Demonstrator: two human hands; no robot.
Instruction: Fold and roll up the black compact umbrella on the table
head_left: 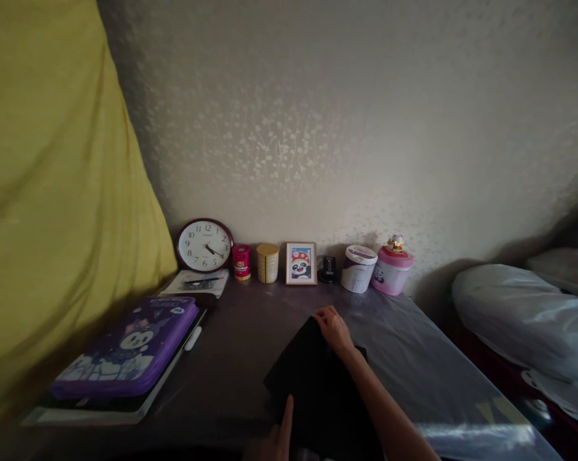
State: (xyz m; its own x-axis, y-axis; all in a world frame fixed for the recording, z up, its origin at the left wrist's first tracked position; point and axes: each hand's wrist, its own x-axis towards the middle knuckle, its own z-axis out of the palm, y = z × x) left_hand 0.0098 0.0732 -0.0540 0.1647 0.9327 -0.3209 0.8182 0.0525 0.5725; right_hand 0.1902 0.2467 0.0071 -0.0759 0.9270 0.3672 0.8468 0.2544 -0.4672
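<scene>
A flat black thing [310, 378] with straight edges and a square corner lies tilted over the near middle of the table; it is too dark to tell whether it is a bag, a case or folded cloth. My right hand [334, 330] reaches over to its far corner, with the fingers closed on that edge. At the bottom of the view my left hand [272, 442] is at its near left side. One straight digit lies over the black surface; the other fingers are in shadow and seem closed around the edge.
On the left, a purple pencil case [135, 346] rests on a dark flat board near a white pen [193, 338]. Along the wall stand a clock [205, 245], pink can [241, 262], yellow can [268, 264], framed panda picture [301, 263], stapler-like black object [328, 269], white tub [359, 270] and pink tub [392, 272].
</scene>
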